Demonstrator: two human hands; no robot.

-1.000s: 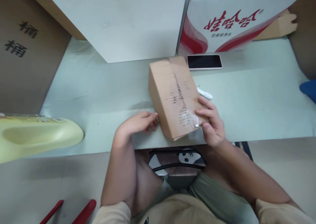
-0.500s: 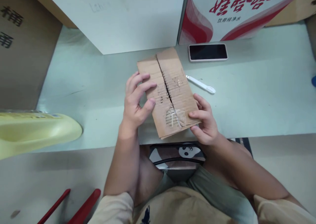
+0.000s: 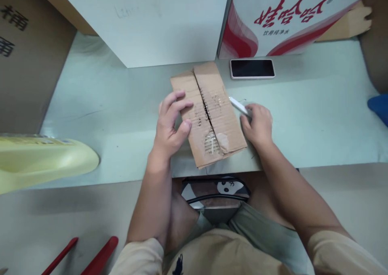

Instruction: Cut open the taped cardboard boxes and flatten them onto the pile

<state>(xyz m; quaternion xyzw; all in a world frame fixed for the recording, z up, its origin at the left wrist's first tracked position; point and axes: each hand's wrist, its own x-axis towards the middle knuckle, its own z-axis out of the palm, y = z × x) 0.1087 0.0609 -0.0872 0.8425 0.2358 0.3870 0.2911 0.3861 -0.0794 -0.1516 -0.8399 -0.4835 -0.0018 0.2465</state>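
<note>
A small flattish cardboard box point(image 3: 209, 117) lies at a slant on the table, its top flaps meeting along a torn seam with tape scraps near the front end. Around its left edge is my left hand point(image 3: 171, 123), with fingers and thumb resting on the top and steadying it. My right hand point(image 3: 259, 123) is off the box, just right of it, fingers closed over the handle end of a slim white utility knife point(image 3: 238, 103). The knife's thin tip points up-left towards the box's edge; my fingers hide the other end.
Behind the box stand a white carton point(image 3: 169, 28) and a red-and-white carton point(image 3: 281, 28), with a phone point(image 3: 252, 69) lying before them. A pale yellow container point(image 3: 60, 158) is at left, a large brown carton point(image 3: 24, 81) behind it. Something blue point(image 3: 378, 107) lies far right.
My right hand has let go of the box's lower right corner, moved up and right, and closed on the white knife. My left hand stays on the box.
</note>
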